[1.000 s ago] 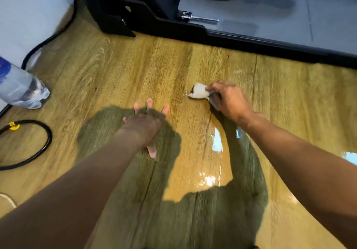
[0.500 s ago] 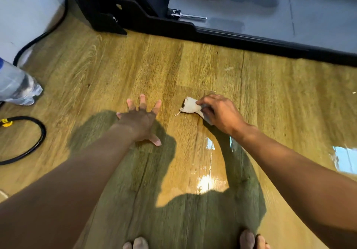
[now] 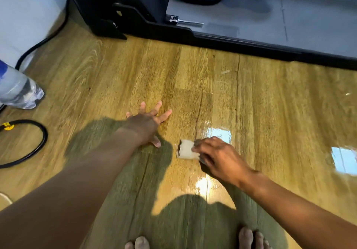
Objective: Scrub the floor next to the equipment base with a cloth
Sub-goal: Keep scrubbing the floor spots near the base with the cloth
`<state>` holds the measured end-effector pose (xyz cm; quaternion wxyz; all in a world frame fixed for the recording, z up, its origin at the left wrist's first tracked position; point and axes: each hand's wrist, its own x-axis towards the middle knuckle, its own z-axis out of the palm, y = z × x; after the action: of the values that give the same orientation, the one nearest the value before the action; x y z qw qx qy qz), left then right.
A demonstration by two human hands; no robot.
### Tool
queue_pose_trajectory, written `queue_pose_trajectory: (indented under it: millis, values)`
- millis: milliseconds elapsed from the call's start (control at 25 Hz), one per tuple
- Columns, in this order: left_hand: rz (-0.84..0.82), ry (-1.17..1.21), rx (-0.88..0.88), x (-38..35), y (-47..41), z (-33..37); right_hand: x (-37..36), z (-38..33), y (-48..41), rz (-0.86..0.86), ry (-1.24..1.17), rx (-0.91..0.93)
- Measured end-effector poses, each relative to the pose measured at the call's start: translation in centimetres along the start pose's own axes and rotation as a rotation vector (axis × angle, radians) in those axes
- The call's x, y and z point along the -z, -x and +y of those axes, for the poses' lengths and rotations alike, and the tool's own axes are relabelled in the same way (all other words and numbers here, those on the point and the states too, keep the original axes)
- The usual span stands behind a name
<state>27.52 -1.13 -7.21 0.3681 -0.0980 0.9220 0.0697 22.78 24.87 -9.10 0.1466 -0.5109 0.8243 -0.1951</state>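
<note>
A small whitish cloth point(image 3: 185, 149), dirty at its left edge, lies pressed on the wet wooden floor point(image 3: 270, 113). My right hand point(image 3: 220, 158) grips its right side with the fingertips. My left hand point(image 3: 147, 122) rests flat on the floor to the cloth's upper left, fingers spread, holding nothing. The black equipment base point(image 3: 241, 44) runs across the top of the view, well beyond both hands.
A clear plastic water bottle point(image 3: 18, 91) stands at the left edge. A black cable loop point(image 3: 41, 142) lies below it, and another cable point(image 3: 38, 45) runs along the wall. A metal pin point(image 3: 185, 22) sticks out of the base. Bare toes point(image 3: 245, 238) show at the bottom.
My right hand has dragged the cloth toward me, away from the equipment base. My left hand stays planted flat on the floor. The camera has shifted back, showing my toes.
</note>
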Motion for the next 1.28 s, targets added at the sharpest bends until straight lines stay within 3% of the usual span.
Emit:
queue_pose_trajectory:
  millis: [120, 280, 360, 480, 560, 720, 920, 1120, 1280]
  values:
    - [-0.007, 0.009, 0.013, 0.2, 0.1, 0.5, 0.2, -0.7, 2.9, -0.138, 0.037, 0.19]
    - [-0.016, 0.003, 0.026, 0.6, 0.6, 1.1, 2.2, 2.6, -0.8, -0.028, 0.015, -0.077]
    - [-0.013, -0.034, 0.02, 0.9, 0.7, 1.5, 1.6, 1.9, 0.6, 0.008, 0.019, -0.104]
    - [-0.046, -0.015, 0.041, 1.0, 0.5, 2.5, 0.3, -0.2, 4.8, -0.099, 0.016, 0.11]
    - [-0.051, 0.04, 0.062, 0.8, 0.5, 3.2, 1.5, 1.3, 3.7, -0.132, 0.031, 0.14]
    - [-0.022, 0.009, 0.058, 0.7, 0.6, 3.5, 2.8, 4.5, 0.9, 0.06, 0.056, -0.127]
    - [0.079, -0.081, 0.01, 1.1, -0.8, 4.4, 0.5, 3.0, 6.1, -0.025, 0.069, 0.097]
    - [0.037, -0.081, -0.047, 3.6, -3.2, 5.0, 2.9, 6.6, -1.1, 0.141, 0.091, -0.104]
    - [-0.019, -0.112, -0.051, 4.2, -4.8, 5.3, 1.1, 4.8, 2.7, 0.146, 0.042, -0.077]
